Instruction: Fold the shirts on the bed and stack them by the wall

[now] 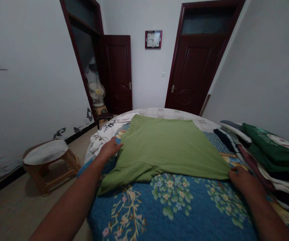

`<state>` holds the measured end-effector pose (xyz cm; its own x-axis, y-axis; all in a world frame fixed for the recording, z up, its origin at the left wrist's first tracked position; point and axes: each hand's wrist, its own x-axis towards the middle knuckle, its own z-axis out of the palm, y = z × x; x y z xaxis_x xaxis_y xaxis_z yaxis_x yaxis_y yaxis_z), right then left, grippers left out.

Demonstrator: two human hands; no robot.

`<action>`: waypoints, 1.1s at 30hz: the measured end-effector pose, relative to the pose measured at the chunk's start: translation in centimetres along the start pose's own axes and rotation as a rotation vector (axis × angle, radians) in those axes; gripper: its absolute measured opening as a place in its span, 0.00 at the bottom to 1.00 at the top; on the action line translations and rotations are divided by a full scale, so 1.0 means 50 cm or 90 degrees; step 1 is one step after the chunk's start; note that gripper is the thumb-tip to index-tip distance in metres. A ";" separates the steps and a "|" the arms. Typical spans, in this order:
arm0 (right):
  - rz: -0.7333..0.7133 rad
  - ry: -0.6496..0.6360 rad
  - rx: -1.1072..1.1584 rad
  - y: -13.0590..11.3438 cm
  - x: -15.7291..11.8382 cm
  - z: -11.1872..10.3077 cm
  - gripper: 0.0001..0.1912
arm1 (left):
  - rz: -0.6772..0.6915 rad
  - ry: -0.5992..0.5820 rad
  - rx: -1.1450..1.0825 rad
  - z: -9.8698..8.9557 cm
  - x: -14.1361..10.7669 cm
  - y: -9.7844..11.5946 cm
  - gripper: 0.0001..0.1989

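A plain green T-shirt [164, 144] lies spread over the bed, its straight edge on the far side. Its near left part is bunched into folds and hangs toward me. My left hand [111, 147] is at the shirt's left edge, fingers apart, the tips beside or just touching the cloth. At the near right corner, my right hand [241, 177] has its fingers closed on the fabric. Beneath the shirt is a blue quilted cover [199, 214] with flower patterns.
Folded clothes, among them a green garment [272, 144], are piled on the bed's right side. A crumpled white cloth [104, 137] lies at the left edge. On the floor to the left stands a stool [46, 154]. Beyond are a fan [97, 92] and two doors.
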<state>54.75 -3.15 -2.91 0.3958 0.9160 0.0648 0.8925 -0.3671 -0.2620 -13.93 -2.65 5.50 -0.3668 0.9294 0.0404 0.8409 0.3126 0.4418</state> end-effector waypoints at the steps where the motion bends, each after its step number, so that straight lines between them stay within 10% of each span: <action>1: -0.002 -0.001 -0.005 -0.002 -0.001 -0.001 0.29 | -0.013 0.008 0.007 0.016 0.020 0.009 0.36; 7: 0.007 0.001 -0.044 -0.034 -0.028 -0.026 0.31 | -0.008 0.043 0.002 0.071 0.062 0.034 0.31; 19: 0.041 -0.008 -0.045 -0.050 -0.037 -0.042 0.28 | 0.048 0.095 0.066 0.059 0.059 -0.035 0.24; 28: 0.044 -0.016 -0.070 -0.064 -0.058 -0.062 0.27 | 0.348 -0.212 -0.157 0.029 -0.135 -0.013 0.27; 33: -0.047 0.103 -0.112 -0.070 -0.065 -0.065 0.23 | 0.357 -0.224 -0.153 -0.005 -0.218 -0.050 0.27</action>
<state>51.03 -5.35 0.95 0.3446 0.9089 0.2351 0.9387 -0.3351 -0.0802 -12.16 -13.60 4.17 0.2810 0.9586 0.0452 0.7397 -0.2463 0.6262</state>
